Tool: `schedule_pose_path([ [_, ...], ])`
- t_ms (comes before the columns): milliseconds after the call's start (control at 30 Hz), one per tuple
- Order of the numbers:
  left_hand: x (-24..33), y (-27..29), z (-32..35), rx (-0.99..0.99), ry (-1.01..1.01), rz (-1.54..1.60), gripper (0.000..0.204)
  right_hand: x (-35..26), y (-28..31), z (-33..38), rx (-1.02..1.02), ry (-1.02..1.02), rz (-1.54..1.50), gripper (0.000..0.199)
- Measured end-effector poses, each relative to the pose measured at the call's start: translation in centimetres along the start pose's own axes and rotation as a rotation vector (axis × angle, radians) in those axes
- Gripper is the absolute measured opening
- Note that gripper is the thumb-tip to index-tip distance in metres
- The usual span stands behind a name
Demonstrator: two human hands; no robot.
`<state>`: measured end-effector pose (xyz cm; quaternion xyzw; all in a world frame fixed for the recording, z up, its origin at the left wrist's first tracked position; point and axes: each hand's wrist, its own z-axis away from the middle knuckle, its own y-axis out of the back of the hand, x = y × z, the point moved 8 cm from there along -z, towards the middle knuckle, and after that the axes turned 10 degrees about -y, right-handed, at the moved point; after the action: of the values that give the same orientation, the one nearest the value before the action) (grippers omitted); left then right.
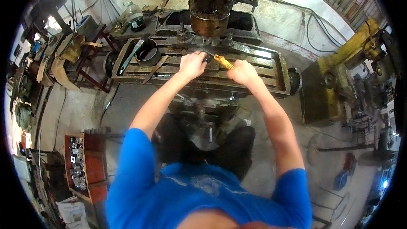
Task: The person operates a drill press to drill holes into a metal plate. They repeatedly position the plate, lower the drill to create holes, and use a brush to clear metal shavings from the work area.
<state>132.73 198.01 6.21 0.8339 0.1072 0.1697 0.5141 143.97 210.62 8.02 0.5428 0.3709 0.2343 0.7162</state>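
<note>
The right hand has a closed grip on a yellow-handled tool over the machine table, just below the spindle. The left hand rests beside it, closed on the tool's dark tip. A black pot stands left of the spindle.

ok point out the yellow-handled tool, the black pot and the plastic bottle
yellow-handled tool (223, 62), head view, on the ribbed yellow handle
black pot (148, 53), head view, on its dark inside
plastic bottle (134, 15), head view, on its clear body
</note>
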Motion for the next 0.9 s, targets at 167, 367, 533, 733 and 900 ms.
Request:
schedule_pose_path([
  [167,-1.2,0.1,0.2,0.001,0.017,-0.010,0.026,0.7,0.1,-0.8,0.059,-0.044,-0.078,0.032],
  [367,-2.1,-0.6,-1.4,0.009,0.049,0.046,0.026,5.1,0.1,1.3,0.075,0.076,-0.113,0.030],
  [533,-2.2,-1.8,-3.4,0.017,0.007,0.049,0.026,8.7,-5.0,2.9,-0.146,0.167,-0.733,0.033],
  [733,-2.8,-2.0,-4.1,0.026,0.012,0.036,0.029,8.9,-8.2,4.0,-0.058,0.027,-0.647,0.026],
  [900,-4.2,-1.5,-3.8,0.049,0.268,0.032,0.040,11.0,-10.4,4.3,0.034,-0.143,-0.344,0.030],
])
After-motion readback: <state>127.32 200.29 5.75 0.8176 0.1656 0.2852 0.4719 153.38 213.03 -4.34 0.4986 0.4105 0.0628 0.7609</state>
